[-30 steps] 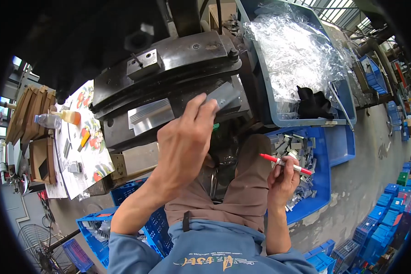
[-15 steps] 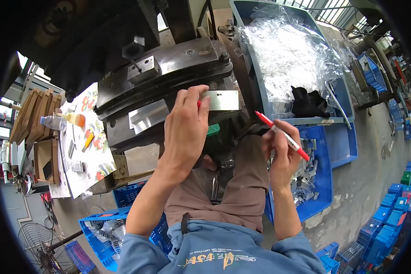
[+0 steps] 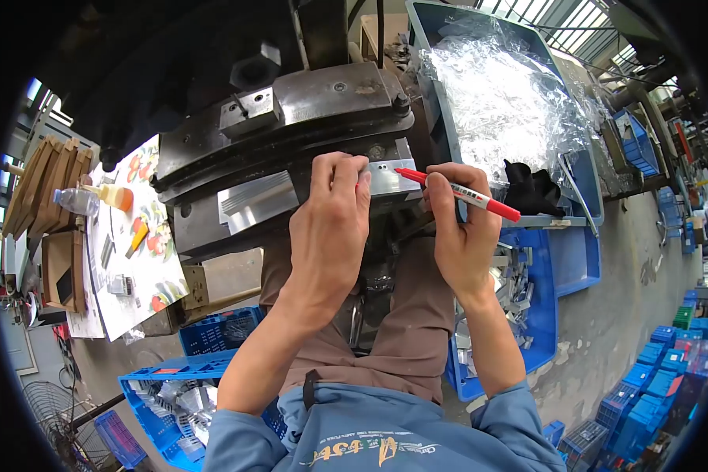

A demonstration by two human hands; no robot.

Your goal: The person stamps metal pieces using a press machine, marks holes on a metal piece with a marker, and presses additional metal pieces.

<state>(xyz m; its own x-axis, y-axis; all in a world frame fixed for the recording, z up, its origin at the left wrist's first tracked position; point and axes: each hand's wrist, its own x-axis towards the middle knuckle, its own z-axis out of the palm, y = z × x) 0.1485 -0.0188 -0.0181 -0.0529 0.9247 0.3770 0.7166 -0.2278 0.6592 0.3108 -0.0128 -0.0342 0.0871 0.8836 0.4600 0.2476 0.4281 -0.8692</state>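
My left hand (image 3: 322, 228) is closed on the left end of a small shiny metal plate (image 3: 395, 182) at the front of a dark machine bed. A small red piece, too hidden to name, shows between its fingers. My right hand (image 3: 468, 236) grips a red-and-white marker (image 3: 473, 198), its red end pointing left at the plate's upper edge, close to small holes. Whether the tip touches the metal I cannot tell. Left of my left hand, a stack of metal strips (image 3: 257, 201) lies on the bed.
The machine's heavy black block (image 3: 322, 98) rises behind the plate. At right stand a grey-blue bin (image 3: 448, 134) of clear plastic wrap with a black glove (image 3: 533, 189), and a blue bin (image 3: 544, 315) of metal parts. A blue crate (image 3: 153, 417) sits lower left; a bottle (image 3: 114, 197) stands left.
My right hand has moved up and left, bringing the marker from beside the plate to its upper edge. The plate's angle has shifted slightly in my left hand.
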